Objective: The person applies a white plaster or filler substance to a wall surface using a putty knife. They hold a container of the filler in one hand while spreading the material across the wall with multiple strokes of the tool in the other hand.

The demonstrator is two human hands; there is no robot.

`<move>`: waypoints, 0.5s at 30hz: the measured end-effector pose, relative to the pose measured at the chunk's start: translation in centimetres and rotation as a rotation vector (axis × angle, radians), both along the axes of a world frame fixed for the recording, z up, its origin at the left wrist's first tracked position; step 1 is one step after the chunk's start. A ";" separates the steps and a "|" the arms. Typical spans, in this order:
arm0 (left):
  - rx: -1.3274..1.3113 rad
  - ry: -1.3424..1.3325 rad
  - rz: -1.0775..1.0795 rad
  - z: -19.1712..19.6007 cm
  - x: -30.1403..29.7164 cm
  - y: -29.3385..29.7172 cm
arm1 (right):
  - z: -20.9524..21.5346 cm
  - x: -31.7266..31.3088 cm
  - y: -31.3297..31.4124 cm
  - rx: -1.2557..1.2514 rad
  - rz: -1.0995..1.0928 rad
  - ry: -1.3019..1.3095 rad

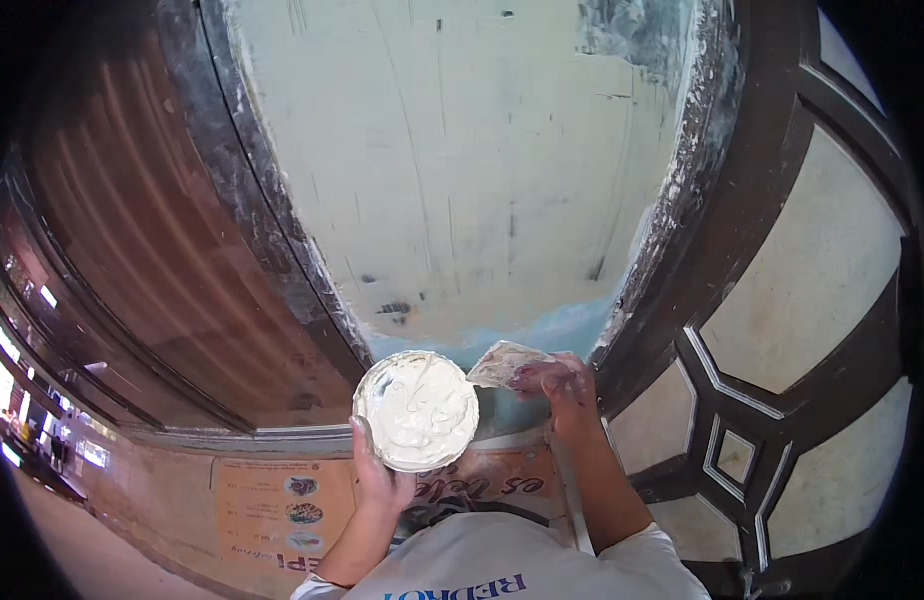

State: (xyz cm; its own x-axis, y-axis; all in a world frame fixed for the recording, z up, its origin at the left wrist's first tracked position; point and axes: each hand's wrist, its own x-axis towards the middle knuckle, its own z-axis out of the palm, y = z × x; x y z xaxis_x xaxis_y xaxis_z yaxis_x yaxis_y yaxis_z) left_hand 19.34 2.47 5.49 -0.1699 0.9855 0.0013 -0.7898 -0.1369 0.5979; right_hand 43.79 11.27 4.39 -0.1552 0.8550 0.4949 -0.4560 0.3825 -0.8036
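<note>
You face 1 lg. flat panel [482, 180], pale, matte, w/ thin scratches & dark scuffs. To its R: 1 dark-framed door [807, 270] w/ pale angular insets, incl. 1 sm. diamond. Low in front of the panel, your L hand [380, 478] grips 1 round tub [418, 468] of thick, swirled, creamy paste [422, 410], thumb at its side, other fingers hidden. Your R hand [562, 384] pinches 1 thin, smeared scraper [504, 364], corner approx. at the tub's rim.
</note>
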 end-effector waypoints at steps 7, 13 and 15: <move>0.002 -0.057 0.008 -0.4 -2.9 0.2 | 1.6 -3.1 -0.8 0.019 -0.038 -0.212; 0.027 -0.127 0.018 -0.7 -5.1 1.3 | 1.5 -5.3 -0.4 0.221 -0.273 -0.828; -0.003 -0.118 -0.004 -1.4 -5.9 1.7 | 1.1 -4.7 -0.1 0.148 -0.286 -1.015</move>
State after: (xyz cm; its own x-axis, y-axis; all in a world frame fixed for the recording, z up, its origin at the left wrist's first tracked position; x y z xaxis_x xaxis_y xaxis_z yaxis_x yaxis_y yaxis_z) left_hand 13.41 4.17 4.11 -0.1651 0.9860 -0.0215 -0.8552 -0.1323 0.5012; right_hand 39.10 11.17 5.53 -0.3564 0.8670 0.3483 0.5241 0.4941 -0.6937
